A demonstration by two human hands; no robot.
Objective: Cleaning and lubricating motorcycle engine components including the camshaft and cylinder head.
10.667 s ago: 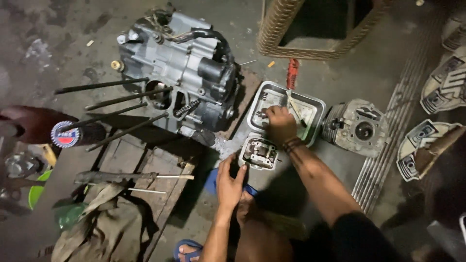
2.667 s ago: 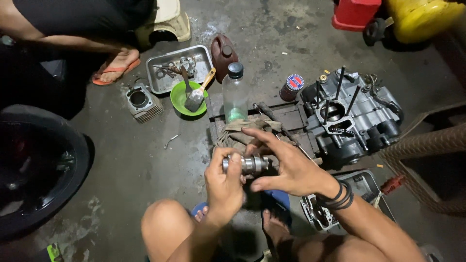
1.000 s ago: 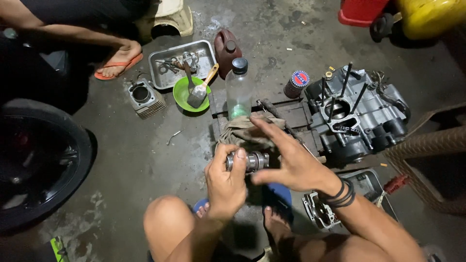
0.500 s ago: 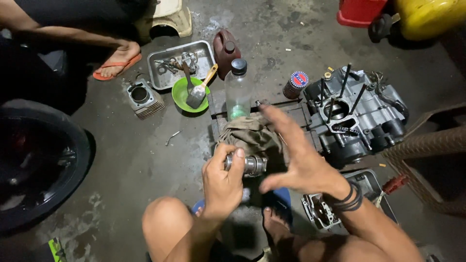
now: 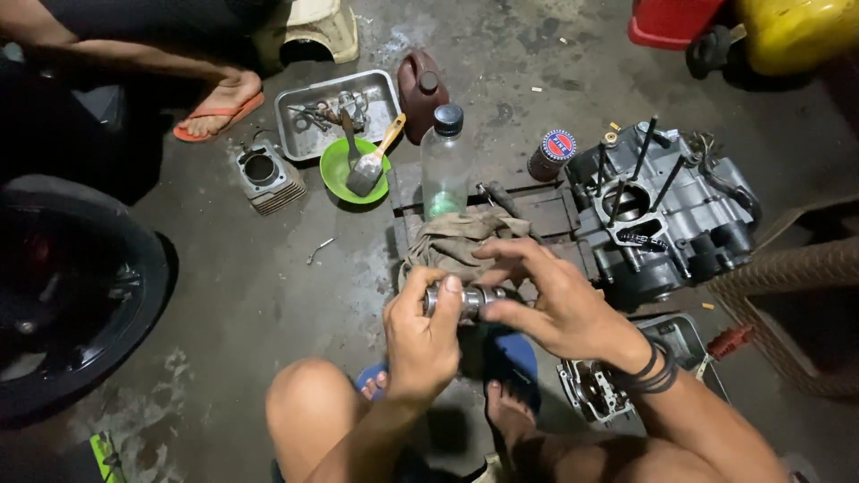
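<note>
Taking the engine crankcase [image 5: 667, 224] as the landmark, the far left of it holds a dark tyre [image 5: 76, 304] at the frame edge, and beyond that another person's foot in an orange sandal [image 5: 219, 107]. Nearer the crankcase, still well to its left, a finned cylinder block [image 5: 264, 174] sits on the concrete floor [image 5: 259, 295], then a steel tray [image 5: 309, 130] of small parts, then a green bowl [image 5: 335, 170] with a brush [image 5: 371, 161] laid in it. A clear plastic bottle [image 5: 445, 161] stands just left of the crankcase, with a brown jug [image 5: 420, 85] behind it and a crumpled rag [image 5: 461, 241] on the wooden pallet [image 5: 546, 215] in front. Below and to the left of the crankcase, the left hand [image 5: 420, 335] closes its fingers and thumb round one end of a short metal shaft [image 5: 465, 300], held level above the person's knees. The right hand [image 5: 555, 304] meets the shaft's other end, thumb and forefinger pinching it while the remaining fingers arch loosely over the top. The step in hand looks like inspecting or turning this shaft between both hands. The next move probably calls for a steady left grip while the right fingers rotate or slide along the part. A cylinder head [image 5: 595, 394] lies just below the crankcase, beside the right wrist
</note>
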